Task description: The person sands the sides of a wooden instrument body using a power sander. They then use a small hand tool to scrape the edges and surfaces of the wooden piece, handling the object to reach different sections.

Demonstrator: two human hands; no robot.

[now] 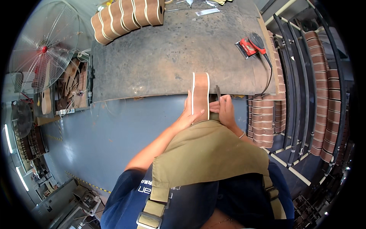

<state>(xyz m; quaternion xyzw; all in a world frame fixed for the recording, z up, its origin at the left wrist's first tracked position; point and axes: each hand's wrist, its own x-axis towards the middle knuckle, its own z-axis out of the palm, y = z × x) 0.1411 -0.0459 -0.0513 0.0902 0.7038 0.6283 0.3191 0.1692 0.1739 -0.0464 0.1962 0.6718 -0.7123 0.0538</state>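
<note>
A brown wooden guitar body (pixel 201 91) stands edge-on toward me, with white binding along both edges of its side. Its far end lies over the near edge of the workbench (pixel 133 68), and its near end meets my apron (pixel 213 152). My left hand (pixel 187 113) grips it from the left, thumb across the brown side. Close against its right edge, my right hand (pixel 225 110) is closed around a thin, dark, file-like tool (pixel 218 91) that points up and away. The fingertips of that hand come near the white edge; whether they touch it, I cannot tell.
A red sander (pixel 249 45) with a black cord sits at the bench's right. Several guitar bodies (pixel 127 17) stand in a row at the far left, and a metal strip (pixel 207 12) lies farther back. Racks (pixel 293 76) of bodies flank the right; a large fan (pixel 44 49) stands left.
</note>
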